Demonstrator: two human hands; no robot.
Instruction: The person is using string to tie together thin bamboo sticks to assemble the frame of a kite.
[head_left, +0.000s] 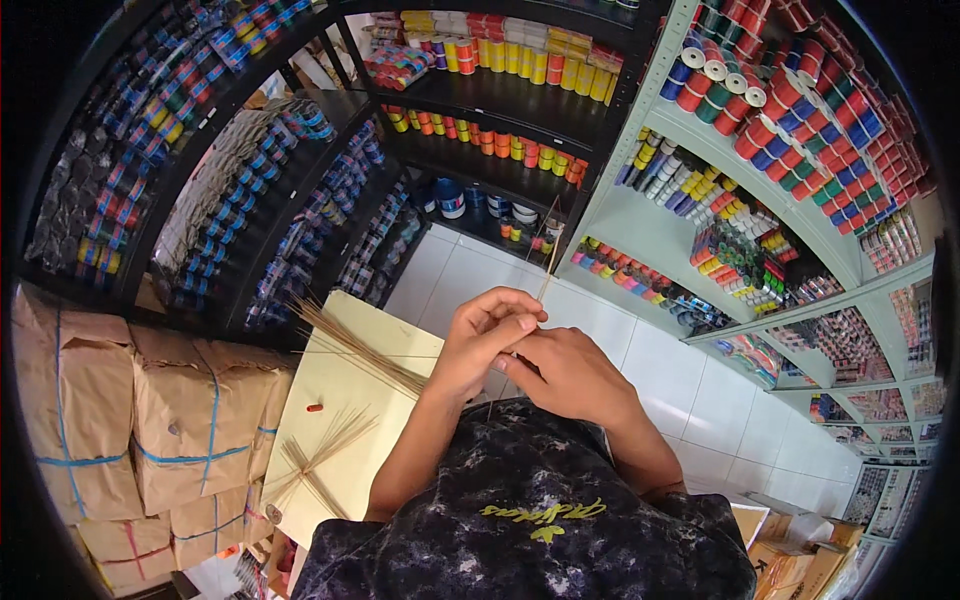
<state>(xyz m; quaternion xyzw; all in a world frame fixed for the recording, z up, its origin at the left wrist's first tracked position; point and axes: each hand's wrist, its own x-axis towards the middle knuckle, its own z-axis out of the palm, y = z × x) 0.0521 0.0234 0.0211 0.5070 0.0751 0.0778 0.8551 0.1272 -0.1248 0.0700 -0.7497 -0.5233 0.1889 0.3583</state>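
Observation:
My left hand (478, 340) and my right hand (572, 372) meet in front of my chest, fingers curled and touching. Between them they grip thin sticks (549, 265) that look like bamboo. One stick rises past the fingertips, and another runs out leftward from the left hand. Where the sticks meet is hidden by the fingers. To the left, a bundle of similar sticks (368, 348) lies on a pale yellow tabletop (350, 390). Nearer to me on that table is a crossed pile of sticks (315, 465). A small red piece (315, 408) lies between the two groups.
Brown paper parcels (190, 410) tied with cord are stacked left of the table. Black shelves (500, 100) full of thread spools stand behind and at the left. A grey rack (690, 170) of spools lines the right. Cardboard boxes (795, 560) sit at lower right.

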